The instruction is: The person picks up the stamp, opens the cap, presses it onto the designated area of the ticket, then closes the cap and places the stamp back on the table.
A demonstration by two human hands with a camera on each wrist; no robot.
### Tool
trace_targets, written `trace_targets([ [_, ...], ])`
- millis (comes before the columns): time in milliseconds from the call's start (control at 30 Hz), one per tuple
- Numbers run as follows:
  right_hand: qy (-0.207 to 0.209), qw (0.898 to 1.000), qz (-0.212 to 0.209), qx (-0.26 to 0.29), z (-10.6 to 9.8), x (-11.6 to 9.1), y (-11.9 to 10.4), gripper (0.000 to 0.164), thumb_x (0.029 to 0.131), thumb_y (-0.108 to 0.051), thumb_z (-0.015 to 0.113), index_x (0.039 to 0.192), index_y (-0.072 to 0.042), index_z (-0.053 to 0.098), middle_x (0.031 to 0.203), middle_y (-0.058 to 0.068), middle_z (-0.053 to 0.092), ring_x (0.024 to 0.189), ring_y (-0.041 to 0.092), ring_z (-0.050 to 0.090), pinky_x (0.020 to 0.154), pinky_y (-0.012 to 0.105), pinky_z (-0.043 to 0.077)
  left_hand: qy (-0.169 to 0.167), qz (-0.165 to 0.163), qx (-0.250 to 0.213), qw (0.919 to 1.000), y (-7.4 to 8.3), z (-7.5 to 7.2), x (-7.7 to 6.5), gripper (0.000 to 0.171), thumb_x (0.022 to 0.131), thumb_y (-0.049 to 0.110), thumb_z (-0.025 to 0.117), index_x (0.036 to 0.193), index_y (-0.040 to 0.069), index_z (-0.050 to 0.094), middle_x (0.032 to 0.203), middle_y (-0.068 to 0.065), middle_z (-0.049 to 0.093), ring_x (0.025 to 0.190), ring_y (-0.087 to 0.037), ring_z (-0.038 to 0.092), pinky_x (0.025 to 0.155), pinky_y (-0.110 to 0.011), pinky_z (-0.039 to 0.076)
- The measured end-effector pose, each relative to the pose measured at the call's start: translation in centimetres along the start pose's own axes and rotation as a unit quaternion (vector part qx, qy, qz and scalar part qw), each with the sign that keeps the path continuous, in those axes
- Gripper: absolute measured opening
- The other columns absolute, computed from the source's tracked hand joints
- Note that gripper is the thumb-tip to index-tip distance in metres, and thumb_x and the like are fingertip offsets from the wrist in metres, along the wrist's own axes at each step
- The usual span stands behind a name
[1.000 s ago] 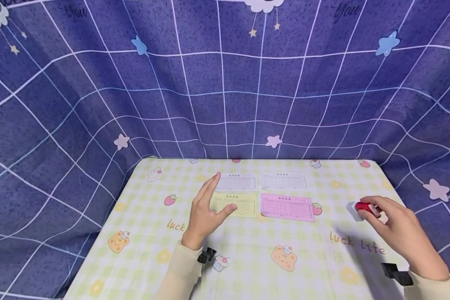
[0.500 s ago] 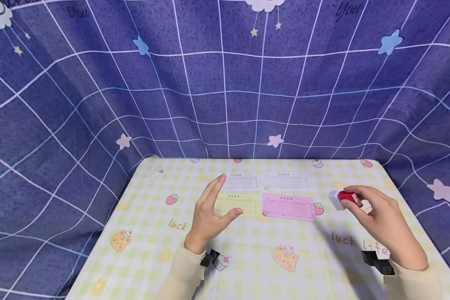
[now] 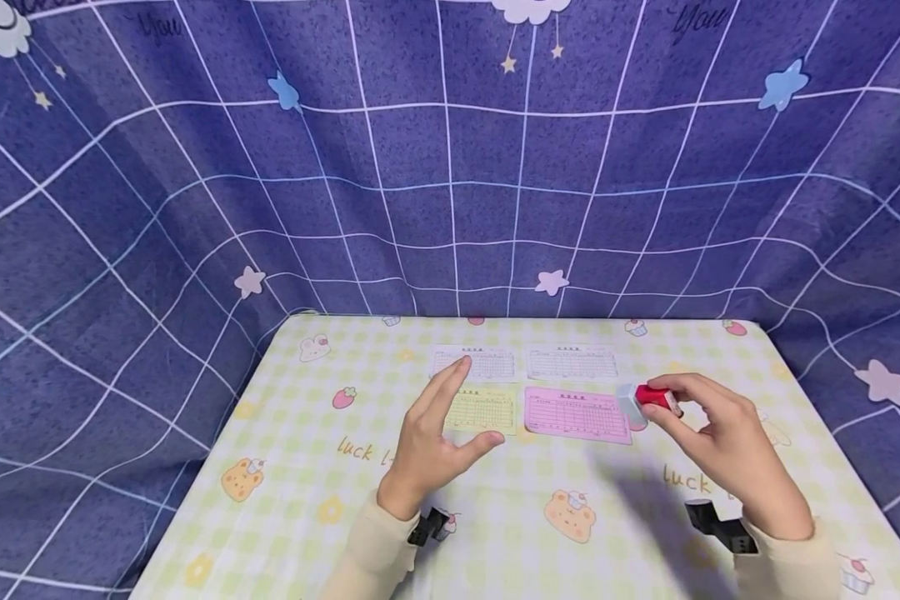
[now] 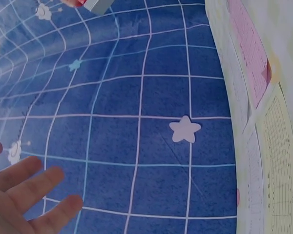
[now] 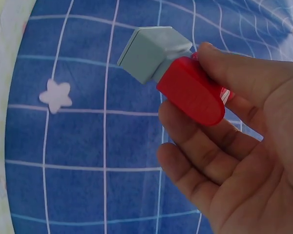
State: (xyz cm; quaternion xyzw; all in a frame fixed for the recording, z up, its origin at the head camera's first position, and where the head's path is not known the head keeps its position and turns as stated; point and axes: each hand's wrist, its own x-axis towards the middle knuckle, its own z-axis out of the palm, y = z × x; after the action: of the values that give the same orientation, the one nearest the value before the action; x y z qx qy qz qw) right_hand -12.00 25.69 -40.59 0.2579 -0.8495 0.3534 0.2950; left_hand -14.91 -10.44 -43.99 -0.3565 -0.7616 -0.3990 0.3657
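Note:
My right hand [image 3: 720, 433] pinches a stamp [image 5: 190, 90] by its red handle between thumb and fingers. The stamp's square grey end [image 5: 154, 51] points left, and in the head view it overlaps the right edge of a pink printed slip [image 3: 570, 414]. My left hand [image 3: 438, 446] holds nothing; its fingers are spread and its thumb points right. It partly hides a yellow slip [image 3: 491, 410] and the corner of a white slip [image 3: 491, 367] behind that. Another white slip [image 3: 570, 363] lies behind the pink one.
The slips lie flat in two rows on a table with a checked, cartoon-printed cloth [image 3: 285, 542]. A blue curtain [image 3: 487, 217] with a white grid and stars encloses the table's back and sides. Each wrist wears a black camera mount [image 3: 722, 527].
My right hand has carried the stamp left from the table's right side to the pink slip's edge. My left hand has drifted slightly right, still spread.

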Motion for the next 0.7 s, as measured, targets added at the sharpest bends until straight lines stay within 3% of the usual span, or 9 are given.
trace_targets([
  [333, -0.027, 0.998, -0.031, 0.047, 2.3, 0.1, -1.1, 0.043, 0.075, 0.009, 0.088, 0.111, -0.01, 0.075, 0.098, -0.007, 0.075, 0.087, 0.004, 0.06, 0.078, 0.014, 0.047, -0.015, 0.029, 0.005, 0.9994, 1.3, 0.6, 0.0, 0.085, 0.099, 0.061, 0.065, 0.149, -0.006, 0.053, 0.139, -0.022, 0.065, 0.125, -0.036, 0.066, 0.11, -0.039, 0.051],
  [467, -0.039, 0.998, -0.017, 0.049, 2.7, 0.0, -1.5, 0.041, 0.077, 0.006, 0.088, 0.111, -0.012, 0.074, 0.095, -0.011, 0.071, 0.085, 0.002, 0.057, 0.071, 0.014, 0.045, -0.018, 0.049, 0.001, 0.9986, 1.9, 0.9, 0.1, 0.084, 0.1, 0.06, 0.065, 0.148, -0.008, 0.054, 0.137, -0.023, 0.066, 0.123, -0.036, 0.067, 0.108, -0.041, 0.053],
  [700, -0.023, 0.997, -0.033, 0.071, 3.4, -0.1, -1.7, 0.044, 0.074, 0.008, 0.088, 0.11, -0.011, 0.073, 0.091, -0.011, 0.066, 0.079, 0.006, 0.054, 0.061, 0.013, 0.04, -0.022, 0.076, 0.007, 0.9968, 2.8, 1.5, 0.2, 0.081, 0.101, 0.059, 0.063, 0.146, -0.008, 0.056, 0.136, -0.021, 0.067, 0.122, -0.035, 0.069, 0.104, -0.043, 0.056],
])
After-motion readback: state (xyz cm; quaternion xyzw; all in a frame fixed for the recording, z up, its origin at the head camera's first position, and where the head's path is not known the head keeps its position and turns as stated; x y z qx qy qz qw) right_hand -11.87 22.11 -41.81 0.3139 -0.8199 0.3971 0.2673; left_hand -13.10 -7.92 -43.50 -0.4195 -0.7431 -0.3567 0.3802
